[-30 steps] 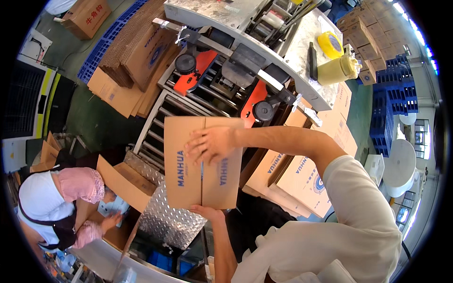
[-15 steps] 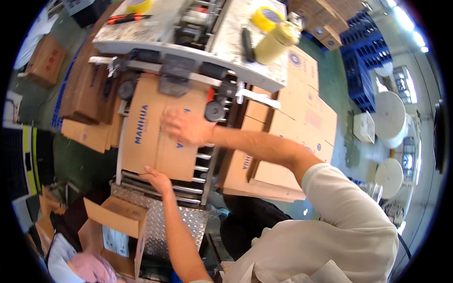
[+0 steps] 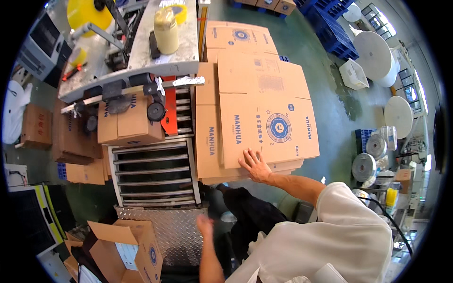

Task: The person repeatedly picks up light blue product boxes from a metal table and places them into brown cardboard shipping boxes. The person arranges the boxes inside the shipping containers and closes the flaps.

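My right hand (image 3: 255, 166) lies with spread fingers on the near edge of a flattened cardboard carton (image 3: 245, 101), the top one of a stack at the right. This carton bears blue print and a round blue emblem. Lower and nearer me, my left hand (image 3: 205, 225) hovers over the right edge of a diamond-plate metal sheet (image 3: 177, 236); motion blurs its fingers. A folded-up carton (image 3: 141, 126) sits partly under the carton sealing machine (image 3: 115, 89), away from both hands. Its far end is hidden by the machine.
A roller conveyor (image 3: 153, 170) runs from the machine toward the metal sheet. An open carton (image 3: 111, 232) with pale packs stands at the lower left. The machine's top holds a yellow-green bottle (image 3: 166, 33) and a yellow tape roll (image 3: 180, 14). Blue pallets (image 3: 325, 30) stand far right.
The carton slid forward on the rollers, partly under the machine. My right hand moved from it to the flattened stack, and my left hand let go and drew back. My view turned right.
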Demonstrator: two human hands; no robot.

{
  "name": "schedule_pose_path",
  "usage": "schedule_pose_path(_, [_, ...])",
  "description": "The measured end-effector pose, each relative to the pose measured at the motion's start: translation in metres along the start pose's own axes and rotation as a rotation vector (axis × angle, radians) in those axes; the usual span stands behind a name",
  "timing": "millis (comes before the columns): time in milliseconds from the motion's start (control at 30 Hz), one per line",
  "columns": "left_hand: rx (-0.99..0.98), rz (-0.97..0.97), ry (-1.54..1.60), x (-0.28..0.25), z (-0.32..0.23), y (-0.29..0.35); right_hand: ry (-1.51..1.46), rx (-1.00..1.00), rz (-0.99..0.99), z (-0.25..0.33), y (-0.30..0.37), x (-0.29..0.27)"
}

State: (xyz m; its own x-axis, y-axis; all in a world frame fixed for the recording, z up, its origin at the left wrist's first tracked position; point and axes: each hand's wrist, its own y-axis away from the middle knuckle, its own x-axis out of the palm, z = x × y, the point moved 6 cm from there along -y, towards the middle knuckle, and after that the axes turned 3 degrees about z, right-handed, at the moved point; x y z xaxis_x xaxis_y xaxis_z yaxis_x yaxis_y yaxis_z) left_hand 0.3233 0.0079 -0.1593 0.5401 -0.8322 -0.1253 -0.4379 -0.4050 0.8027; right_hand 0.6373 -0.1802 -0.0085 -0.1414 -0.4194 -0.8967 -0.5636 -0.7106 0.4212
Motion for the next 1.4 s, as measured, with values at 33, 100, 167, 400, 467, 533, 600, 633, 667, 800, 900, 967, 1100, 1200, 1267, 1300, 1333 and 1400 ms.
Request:
schedule_pose_path(33, [-0.032, -0.003, -0.010, 0.007, 0.031, 0.024, -0.012, -0.059, -0.040, 0.001, -0.012, 0.015])
schedule_pose_path(100, [0.091, 0.074, -0.279, 0.030, 0.058, 0.061, -0.005, -0.154, -0.101, -0.011, -0.019, 0.042])
schedule_pose_path(167, [0.117, 0.095, -0.328, 0.037, 0.077, 0.089, -0.064, -0.189, -0.159, -0.008, -0.010, 0.038])
schedule_pose_path(400, [0.432, -0.139, -0.290, -0.024, 0.081, 0.136, 0.082, -0.752, -0.168, 0.028, 0.077, -0.011])
schedule_pose_path(467, [0.430, -0.263, -0.263, -0.049, 0.043, 0.186, 0.078, -0.938, -0.188, 0.072, 0.144, -0.100])
schedule_pose_path(533, [0.690, -0.456, -0.305, -0.070, 0.000, 0.222, 0.069, -1.155, -0.174, 0.120, 0.200, -0.180])
schedule_pose_path(600, [0.853, -0.543, -0.348, -0.088, -0.048, 0.257, 0.010, -1.387, -0.206, 0.160, 0.243, -0.255])
schedule_pose_path(633, [0.946, -0.632, -0.347, -0.092, -0.077, 0.269, -0.018, -1.471, -0.194, 0.169, 0.263, -0.300])
schedule_pose_path(667, [1.020, -0.723, -0.363, -0.100, -0.094, 0.285, -0.070, -1.563, -0.181, 0.178, 0.280, -0.341])
schedule_pose_path(800, [1.009, -0.765, -0.343, -0.168, -0.085, 0.326, 0.081, -1.855, -0.280, 0.206, 0.311, -0.459])
schedule_pose_path(900, [0.577, -0.769, -0.320, -0.188, -0.048, 0.399, -0.442, -1.766, -0.349, 0.209, 0.223, -0.500])
schedule_pose_path(967, [0.382, -0.810, -0.506, -0.183, -0.041, 0.432, -0.644, -1.498, -0.515, 0.228, 0.165, -0.501])
schedule_pose_path(1100, [0.416, -0.921, -0.754, -0.114, -0.068, 0.408, -1.270, -0.981, -0.095, 0.271, 0.015, -0.379])
schedule_pose_path(1200, [0.381, -0.845, -0.802, -0.095, -0.007, 0.323, -1.713, -0.646, 0.797, 0.358, 0.034, -0.269])
schedule_pose_path(1267, [0.398, -0.693, -0.773, -0.093, -0.059, 0.336, -1.642, -0.713, 0.091, 0.355, -0.021, -0.204])
schedule_pose_path(1300, [0.326, -0.624, -0.570, -0.108, -0.058, 0.370, -1.889, -0.792, 0.193, 0.374, -0.011, -0.202])
schedule_pose_path(1333, [0.270, -0.549, -0.367, -0.117, -0.056, 0.397, -1.772, -0.802, 0.196, 0.388, -0.006, -0.203])
schedule_pose_path(1400, [0.272, -0.591, -0.091, -0.134, -0.024, 0.410, -1.704, -0.912, 0.232, 0.412, 0.004, -0.202])
